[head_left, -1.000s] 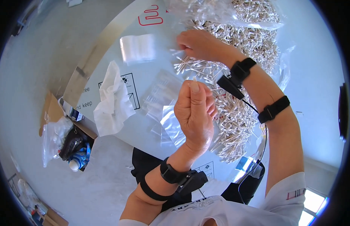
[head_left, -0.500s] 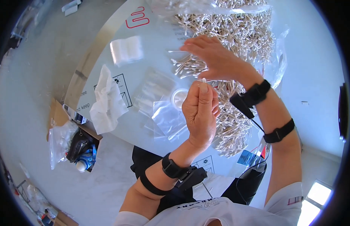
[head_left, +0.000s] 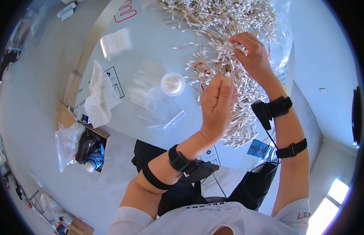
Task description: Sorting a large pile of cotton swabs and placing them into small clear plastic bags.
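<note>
A large heap of cotton swabs (head_left: 213,17) with pale sticks and white tips spreads over the table. My left hand (head_left: 218,103) is closed in a fist at the heap's near left side, with a white swab tip showing by the thumb; how many it holds is hidden. Farther off and to the right, my right hand (head_left: 253,55) reaches into the heap, its thumb and fingers pinched on swabs. To the left of my left hand stands a small round clear tub (head_left: 163,84) with something white inside. Clear plastic bags (head_left: 160,107) lie flat beside it.
Left on the table (head_left: 144,43) are a crumpled white tissue (head_left: 98,96) and a stack of white packets (head_left: 116,43). A clear plastic sheet (head_left: 284,51) edges the heap at right. An open cardboard box (head_left: 104,143) of items stands below the table's left edge.
My right hand has moved right and closed its fingers on the swabs. My left hand has shifted slightly right, still in a fist. The view has moved, so the table items appear farther left.
</note>
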### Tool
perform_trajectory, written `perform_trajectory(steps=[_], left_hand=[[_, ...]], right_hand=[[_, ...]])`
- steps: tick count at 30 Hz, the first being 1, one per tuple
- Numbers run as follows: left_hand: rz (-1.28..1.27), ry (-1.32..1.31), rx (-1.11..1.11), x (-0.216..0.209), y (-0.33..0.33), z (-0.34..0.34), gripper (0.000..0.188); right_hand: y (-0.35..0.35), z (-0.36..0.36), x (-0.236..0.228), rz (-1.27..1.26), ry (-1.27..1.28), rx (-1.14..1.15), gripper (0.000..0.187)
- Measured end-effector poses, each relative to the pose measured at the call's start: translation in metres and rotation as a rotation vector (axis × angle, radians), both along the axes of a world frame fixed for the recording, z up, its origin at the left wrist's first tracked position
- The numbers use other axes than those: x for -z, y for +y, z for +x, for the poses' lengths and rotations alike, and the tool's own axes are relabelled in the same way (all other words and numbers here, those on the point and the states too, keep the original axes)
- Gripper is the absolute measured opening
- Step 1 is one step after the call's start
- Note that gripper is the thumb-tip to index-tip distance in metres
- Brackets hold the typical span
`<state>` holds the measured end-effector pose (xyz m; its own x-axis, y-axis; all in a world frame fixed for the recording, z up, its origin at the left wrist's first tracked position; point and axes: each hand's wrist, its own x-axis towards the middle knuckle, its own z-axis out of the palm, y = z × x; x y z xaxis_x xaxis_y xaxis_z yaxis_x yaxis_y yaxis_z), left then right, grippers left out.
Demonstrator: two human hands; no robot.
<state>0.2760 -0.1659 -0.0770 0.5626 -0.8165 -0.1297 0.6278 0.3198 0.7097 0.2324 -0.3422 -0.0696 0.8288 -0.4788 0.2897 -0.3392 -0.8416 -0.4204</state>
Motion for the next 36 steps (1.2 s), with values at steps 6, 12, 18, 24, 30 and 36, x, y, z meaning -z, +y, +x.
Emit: perform_trajectory(steps=[6,12,18,24,30,36], left_hand=[[-0.044,0.175,-0.047,0.004,0.002,0.006,0.028],[0.033,0.592,-0.121,-0.003,0.010,-0.003,0.031],[0.072,0.514,0.001,0.003,0.010,-0.011,0.029],[0.026,0.439,-0.035,0.005,0.008,0.004,0.025],[0.179,0.519,-0.205,0.013,-0.002,0.003,0.025],[0.179,0.665,-0.062,0.019,0.002,0.005,0.020]], right_hand=[[0.006,-0.039,0.005,-0.229,-0.077,0.007,0.026],[0.005,0.039,0.018,0.226,0.006,-0.192,0.012],[0.006,0.100,0.046,-0.118,0.161,-0.315,0.015],[-0.018,0.071,0.025,0.331,-0.103,-0.051,0.009],[0.045,-0.001,-0.016,1.074,-0.043,0.174,0.011],[0.049,0.011,-0.005,0.505,-0.067,0.147,0.014]])
